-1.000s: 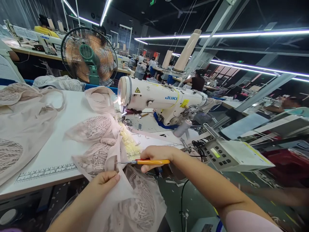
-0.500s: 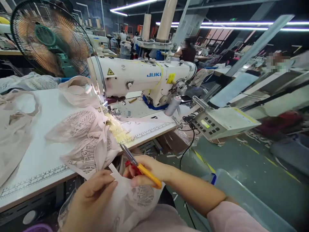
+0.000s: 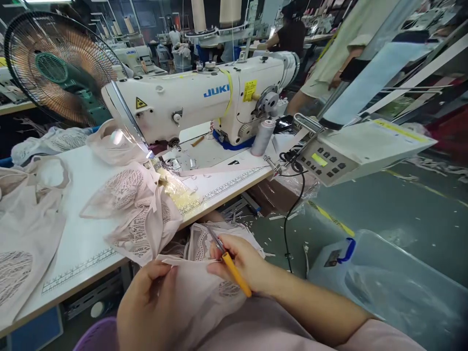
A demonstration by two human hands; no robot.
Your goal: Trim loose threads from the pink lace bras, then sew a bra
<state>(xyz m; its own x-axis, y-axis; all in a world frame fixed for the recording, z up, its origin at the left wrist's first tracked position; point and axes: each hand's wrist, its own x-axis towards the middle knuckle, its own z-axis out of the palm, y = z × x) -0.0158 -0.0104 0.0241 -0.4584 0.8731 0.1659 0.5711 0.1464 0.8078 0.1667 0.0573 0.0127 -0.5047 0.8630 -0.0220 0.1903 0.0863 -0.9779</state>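
My left hand (image 3: 146, 297) is closed on the edge of a pale pink lace bra (image 3: 193, 287) over my lap. My right hand (image 3: 243, 258) grips scissors (image 3: 234, 273) with an orange handle, its thumb and fingers also at the bra's edge. Between the two hands that edge runs fairly straight. The blades point up and away, over more lace fabric below the table edge; their tips are hard to make out. On the table, lace bra pieces (image 3: 137, 224) hang over the front edge, just beyond my left hand.
A white JUKI sewing machine (image 3: 190, 102) stands on the table (image 3: 84, 248), a grey thread cone (image 3: 263, 138) beside it. A control box (image 3: 329, 161) juts out at the right, above a clear plastic bin (image 3: 398, 278). A fan (image 3: 54, 68) is at back left, a purple basket (image 3: 97, 336) below.
My view has shifted, bringing more of the clear bin into sight. The scissors have dropped from the table edge toward the lace. The bra's edge now stretches between both hands.
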